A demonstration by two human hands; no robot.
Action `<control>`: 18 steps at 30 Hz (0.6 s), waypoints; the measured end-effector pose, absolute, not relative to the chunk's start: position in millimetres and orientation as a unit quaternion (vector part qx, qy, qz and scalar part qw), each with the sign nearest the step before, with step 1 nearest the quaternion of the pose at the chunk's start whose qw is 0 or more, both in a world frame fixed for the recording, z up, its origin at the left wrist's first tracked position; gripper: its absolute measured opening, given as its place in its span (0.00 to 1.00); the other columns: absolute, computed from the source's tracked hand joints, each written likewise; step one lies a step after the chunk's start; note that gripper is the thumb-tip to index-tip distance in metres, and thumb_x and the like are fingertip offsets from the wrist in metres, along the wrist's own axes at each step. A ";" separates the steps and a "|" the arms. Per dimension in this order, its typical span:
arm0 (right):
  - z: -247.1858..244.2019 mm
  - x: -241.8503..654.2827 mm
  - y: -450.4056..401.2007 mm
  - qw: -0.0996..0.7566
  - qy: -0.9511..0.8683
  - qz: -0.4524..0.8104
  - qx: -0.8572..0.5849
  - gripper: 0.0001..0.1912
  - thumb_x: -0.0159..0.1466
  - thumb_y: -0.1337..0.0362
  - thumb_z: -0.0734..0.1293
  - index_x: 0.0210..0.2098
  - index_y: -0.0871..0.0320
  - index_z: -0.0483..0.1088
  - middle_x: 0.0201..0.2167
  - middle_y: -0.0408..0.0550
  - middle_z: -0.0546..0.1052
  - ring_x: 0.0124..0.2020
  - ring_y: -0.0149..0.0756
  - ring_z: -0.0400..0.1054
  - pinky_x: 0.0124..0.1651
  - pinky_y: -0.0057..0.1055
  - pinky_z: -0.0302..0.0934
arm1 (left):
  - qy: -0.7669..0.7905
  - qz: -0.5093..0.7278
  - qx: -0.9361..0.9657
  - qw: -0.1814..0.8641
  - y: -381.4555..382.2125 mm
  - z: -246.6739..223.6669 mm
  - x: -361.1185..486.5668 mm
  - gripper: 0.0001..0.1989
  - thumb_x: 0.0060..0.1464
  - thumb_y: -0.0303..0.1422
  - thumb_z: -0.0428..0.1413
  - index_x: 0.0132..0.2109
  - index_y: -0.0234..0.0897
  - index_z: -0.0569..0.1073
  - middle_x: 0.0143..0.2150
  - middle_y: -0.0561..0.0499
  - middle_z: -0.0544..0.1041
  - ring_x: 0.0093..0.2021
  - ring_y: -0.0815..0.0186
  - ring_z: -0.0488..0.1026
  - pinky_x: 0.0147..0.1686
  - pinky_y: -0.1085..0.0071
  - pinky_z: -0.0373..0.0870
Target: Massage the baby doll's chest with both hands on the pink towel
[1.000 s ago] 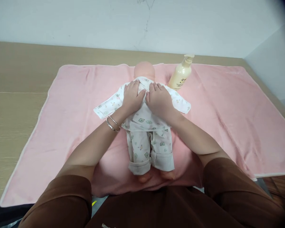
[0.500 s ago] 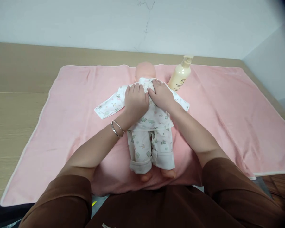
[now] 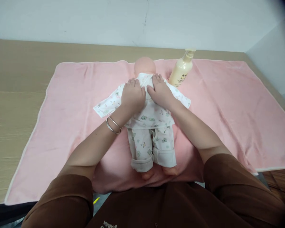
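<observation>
A baby doll (image 3: 144,66) lies face down with its head away from me and its feet toward me. It wears a white printed top (image 3: 152,115) and matching trousers (image 3: 142,144) with turned-up cuffs. My left hand (image 3: 133,95) rests flat on the left side of the doll's upper back, a silver bangle (image 3: 113,125) at the wrist. Across from it, my right hand (image 3: 160,91) lies flat on the right shoulder area, fingers stretched toward the neck. Neither hand grips anything.
Under the doll spreads a pink blanket (image 3: 68,95) on a wooden table (image 3: 16,69). A cream-coloured pump bottle (image 3: 182,69) stands beyond my right hand, beside the doll's shoulder. A pale wall (image 3: 85,22) rises behind the table.
My left hand has slid slightly left, outward across the doll's back, widening the gap between my hands. The right hand stays nearly in place. The view has tilted slightly down.
</observation>
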State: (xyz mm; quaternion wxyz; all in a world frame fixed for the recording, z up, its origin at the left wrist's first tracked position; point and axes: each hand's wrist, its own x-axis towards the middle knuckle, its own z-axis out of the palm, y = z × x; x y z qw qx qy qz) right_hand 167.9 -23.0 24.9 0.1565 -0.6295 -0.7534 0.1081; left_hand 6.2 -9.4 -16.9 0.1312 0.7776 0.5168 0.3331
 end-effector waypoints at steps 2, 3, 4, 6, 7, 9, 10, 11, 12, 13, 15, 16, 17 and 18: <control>22.8 173.8 -14.5 0.163 -0.741 0.123 -0.640 0.40 0.72 0.58 0.57 0.75 0.80 0.48 0.79 0.70 0.51 0.81 0.61 0.40 0.81 0.59 0.41 | 0.508 0.324 0.789 0.120 -18.2 -15.1 11.0 0.34 0.70 0.47 0.42 0.67 0.20 0.67 0.72 0.23 0.65 0.76 0.37 0.59 0.77 0.40 0.51; 22.0 174.5 -14.2 0.165 -0.741 0.122 -0.639 0.40 0.72 0.58 0.56 0.75 0.80 0.49 0.79 0.69 0.52 0.81 0.62 0.40 0.81 0.61 0.40 | 0.505 0.322 0.792 0.117 -18.8 -15.0 11.7 0.34 0.69 0.47 0.42 0.68 0.20 0.66 0.73 0.23 0.65 0.77 0.38 0.58 0.78 0.41 0.50; 21.3 173.5 -16.6 0.165 -0.747 0.115 -0.633 0.39 0.72 0.57 0.56 0.75 0.79 0.50 0.78 0.70 0.53 0.81 0.63 0.42 0.80 0.63 0.41 | 0.504 0.319 0.794 0.119 -16.5 -15.6 11.0 0.34 0.69 0.46 0.42 0.68 0.22 0.66 0.73 0.24 0.65 0.77 0.40 0.58 0.78 0.41 0.50; 20.9 167.5 -27.0 0.161 -0.760 0.091 -0.623 0.37 0.73 0.58 0.54 0.74 0.80 0.53 0.76 0.72 0.58 0.79 0.65 0.47 0.79 0.65 0.43 | 0.508 0.310 0.793 0.129 -5.5 -18.1 6.5 0.33 0.69 0.46 0.42 0.67 0.25 0.68 0.72 0.27 0.68 0.76 0.41 0.60 0.78 0.41 0.51; 21.3 163.7 -33.2 0.158 -0.765 0.076 -0.620 0.37 0.74 0.58 0.53 0.73 0.81 0.54 0.75 0.74 0.59 0.78 0.66 0.49 0.79 0.64 0.43 | 0.514 0.306 0.790 0.137 1.4 -19.7 3.5 0.32 0.69 0.47 0.42 0.66 0.27 0.69 0.71 0.28 0.70 0.75 0.40 0.62 0.77 0.40 0.52; 22.8 157.7 -42.5 0.153 -0.769 0.055 -0.618 0.36 0.74 0.59 0.53 0.72 0.84 0.54 0.74 0.76 0.61 0.78 0.67 0.52 0.79 0.63 0.44 | 0.527 0.310 0.777 0.152 11.9 -22.0 -1.3 0.33 0.69 0.50 0.42 0.64 0.29 0.71 0.69 0.29 0.72 0.74 0.40 0.64 0.77 0.40 0.54; 23.9 156.6 -44.1 0.151 -0.770 0.055 -0.618 0.36 0.74 0.60 0.53 0.71 0.84 0.55 0.73 0.76 0.61 0.77 0.66 0.52 0.80 0.61 0.45 | 0.531 0.316 0.770 0.156 13.6 -22.5 -2.2 0.33 0.68 0.52 0.43 0.64 0.29 0.72 0.68 0.29 0.73 0.73 0.40 0.65 0.76 0.40 0.54; 25.1 157.2 -43.5 0.150 -0.768 0.061 -0.619 0.36 0.74 0.60 0.54 0.71 0.84 0.56 0.73 0.76 0.61 0.77 0.65 0.52 0.80 0.60 0.46 | 0.535 0.322 0.766 0.156 12.3 -22.4 -1.6 0.34 0.68 0.53 0.43 0.64 0.29 0.72 0.68 0.28 0.73 0.73 0.40 0.65 0.77 0.41 0.54; 26.1 159.3 -40.7 0.151 -0.764 0.072 -0.623 0.36 0.74 0.59 0.54 0.71 0.82 0.56 0.74 0.74 0.62 0.78 0.64 0.52 0.80 0.59 0.46 | 0.537 0.327 0.763 0.151 8.1 -21.8 0.4 0.35 0.68 0.53 0.43 0.64 0.28 0.72 0.68 0.27 0.72 0.73 0.39 0.64 0.77 0.41 0.54; 26.8 162.7 -36.4 0.153 -0.759 0.085 -0.628 0.35 0.74 0.58 0.55 0.71 0.81 0.57 0.74 0.73 0.61 0.78 0.63 0.52 0.80 0.58 0.47 | 0.538 0.329 0.763 0.143 1.5 -20.7 3.6 0.35 0.69 0.52 0.43 0.64 0.26 0.71 0.69 0.26 0.71 0.74 0.39 0.63 0.77 0.41 0.53; 27.2 170.6 -26.2 0.158 -0.748 0.107 -0.636 0.35 0.75 0.55 0.55 0.71 0.78 0.59 0.75 0.71 0.61 0.78 0.61 0.52 0.80 0.57 0.47 | 0.538 0.329 0.767 0.119 -15.0 -17.4 12.2 0.34 0.70 0.49 0.43 0.66 0.23 0.69 0.70 0.25 0.69 0.76 0.39 0.61 0.77 0.42 0.52; 26.7 174.0 -21.8 0.159 -0.744 0.114 -0.639 0.35 0.76 0.54 0.54 0.70 0.78 0.60 0.75 0.71 0.60 0.78 0.60 0.52 0.80 0.56 0.47 | 0.537 0.328 0.770 0.106 -22.6 -15.4 16.5 0.33 0.70 0.47 0.43 0.66 0.23 0.68 0.71 0.25 0.68 0.76 0.40 0.60 0.78 0.43 0.52; 26.0 176.3 -18.9 0.159 -0.742 0.116 -0.640 0.36 0.76 0.53 0.54 0.70 0.79 0.60 0.75 0.71 0.60 0.78 0.60 0.52 0.80 0.55 0.47 | 0.536 0.326 0.773 0.093 -28.4 -13.3 20.0 0.31 0.70 0.44 0.42 0.67 0.23 0.68 0.72 0.26 0.68 0.76 0.41 0.60 0.78 0.44 0.53; 25.0 177.1 -17.8 0.159 -0.743 0.113 -0.640 0.36 0.76 0.53 0.53 0.70 0.79 0.59 0.75 0.72 0.60 0.78 0.60 0.52 0.80 0.55 0.47 | 0.536 0.320 0.777 0.081 -31.7 -11.2 22.4 0.30 0.70 0.41 0.42 0.67 0.23 0.68 0.72 0.27 0.68 0.76 0.42 0.60 0.77 0.45 0.54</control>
